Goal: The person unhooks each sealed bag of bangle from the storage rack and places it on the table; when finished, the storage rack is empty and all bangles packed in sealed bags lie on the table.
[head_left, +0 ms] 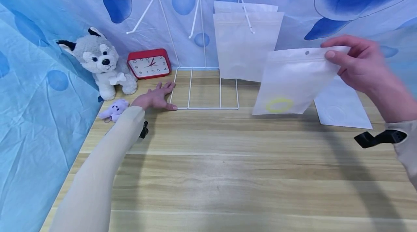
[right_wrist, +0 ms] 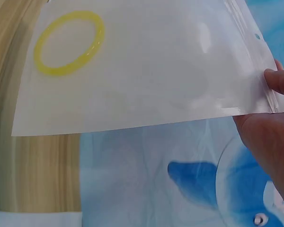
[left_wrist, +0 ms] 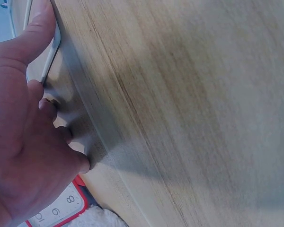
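Observation:
My right hand [head_left: 361,62] pinches the top right corner of a white zip pouch [head_left: 293,80] between thumb and fingers, and the pouch hangs above the table. A yellow ring [right_wrist: 99,35] shows through its lower part, and a small hang hole is at its top. On the left, my left hand [head_left: 154,97] lies with fingers spread at the left side of a white wire rack [head_left: 213,108], the thumb on its front corner. Two white pouches [head_left: 247,43] hang from the rack's right hook. The left wrist view shows the thumb [left_wrist: 40,26] along the wire.
Another white pouch [head_left: 342,105] lies flat on the wooden table [head_left: 221,174] at the right. Behind my left hand stand a red clock [head_left: 149,63] and a plush husky [head_left: 101,62]; a small purple plush [head_left: 114,110] lies beside my forearm. A blue printed curtain [head_left: 42,69] surrounds the table.

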Available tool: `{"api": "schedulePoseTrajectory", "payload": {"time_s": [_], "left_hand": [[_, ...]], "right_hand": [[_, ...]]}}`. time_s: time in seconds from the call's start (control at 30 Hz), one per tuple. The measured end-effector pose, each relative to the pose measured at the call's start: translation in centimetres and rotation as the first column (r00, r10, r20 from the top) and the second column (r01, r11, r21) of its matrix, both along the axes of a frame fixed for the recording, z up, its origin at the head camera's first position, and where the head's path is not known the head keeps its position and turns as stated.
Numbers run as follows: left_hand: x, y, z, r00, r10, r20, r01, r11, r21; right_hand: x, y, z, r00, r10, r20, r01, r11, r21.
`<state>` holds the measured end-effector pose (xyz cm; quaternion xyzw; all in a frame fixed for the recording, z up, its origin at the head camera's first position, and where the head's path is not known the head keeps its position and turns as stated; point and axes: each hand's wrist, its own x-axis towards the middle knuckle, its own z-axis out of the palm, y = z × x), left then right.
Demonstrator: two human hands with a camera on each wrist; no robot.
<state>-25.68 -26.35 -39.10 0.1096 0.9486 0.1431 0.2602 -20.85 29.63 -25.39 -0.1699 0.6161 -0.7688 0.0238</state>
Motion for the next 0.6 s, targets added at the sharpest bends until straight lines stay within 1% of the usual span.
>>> {"api": "schedulePoseTrajectory", "payload": {"time_s": [0.1, 0.3, 0.4, 0.53, 0.6], "left_hand": [[0.0, 0.0, 0.0, 1.0, -0.001, 0.003, 0.001, 1.0, -0.003], [-0.1, 0.0, -0.1, 1.0, -0.009, -0.002, 0.009, 1.0, -0.018], [0.0, 0.0, -0.1, 1.0, -0.012, -0.004, 0.012, 1.0, -0.015], [0.0, 0.0, -0.1, 1.0, -0.012, -0.009, 0.012, 1.0, -0.013], [0.0, 0.0, -0.1, 1.0, -0.013, -0.01, 0.013, 1.0, -0.014]], "right_hand": [[0.3, 1.2, -0.5, 1.0, -0.024, -0.006, 0.024, 1.0, 0.006], [0.9, 2.9, -0.9, 0.999, -0.036, -0.036, 0.038, 0.997, 0.071], [1.4, 3.7, -1.0, 0.998, -0.048, -0.029, 0.051, 0.994, 0.099], [1.6, 4.4, -1.4, 0.998, -0.024, -0.05, 0.028, 0.995, 0.092], [1.5, 4.7, -1.6, 0.999, -0.023, -0.046, 0.027, 0.995, 0.096]]}}
